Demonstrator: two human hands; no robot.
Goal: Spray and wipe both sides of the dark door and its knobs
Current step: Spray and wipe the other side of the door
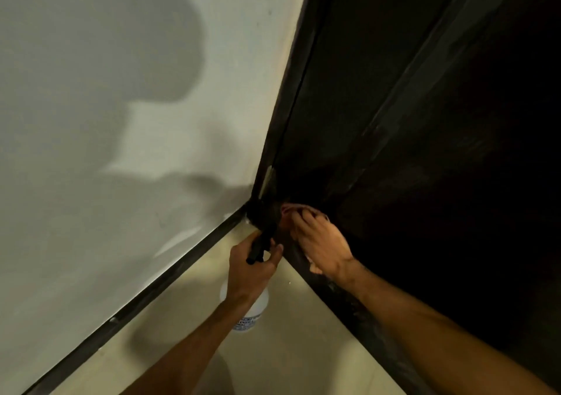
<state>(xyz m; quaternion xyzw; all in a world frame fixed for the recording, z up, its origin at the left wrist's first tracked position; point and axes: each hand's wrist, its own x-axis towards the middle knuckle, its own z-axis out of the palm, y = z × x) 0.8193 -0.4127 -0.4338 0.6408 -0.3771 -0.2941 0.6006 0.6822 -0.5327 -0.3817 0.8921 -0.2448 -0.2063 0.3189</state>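
1. Door point(425, 152), dark and tall, fills the right part of the head view. Its long axis goes up and away from the floor point(288, 349), and its bottom edge runs diagonally from the corner toward the lower right.

2. Right hand point(321, 243) lies flat-curled against the low part of the door, just beside the hinge corner. Its grip is closed on something pale and pinkish under the fingers, most likely the wiping cloth point(288, 209); only a small piece shows, so I cannot be sure.

3. Left hand point(252, 273) is clenched around the black head of the spray bottle point(252, 312). The white body hangs below the hand, above the floor, and the nozzle points up toward the corner.

4. The relation that matters: unwiped door surface lies up and to the right of the right hand, along the long axis. The right hand is already touching the door, so it is the nearer one; the left hand is just beside the edge, not on it.

5. Room for moving: to the left the hinge point(268, 176), the door frame point(291, 91) and the pale wall point(121, 121) close the way. The dark baseboard point(151, 297) closes it below. Open room is only upward and rightward.

6. No knob is visible in this view, so I judge that the knobs are not yet reached from here.
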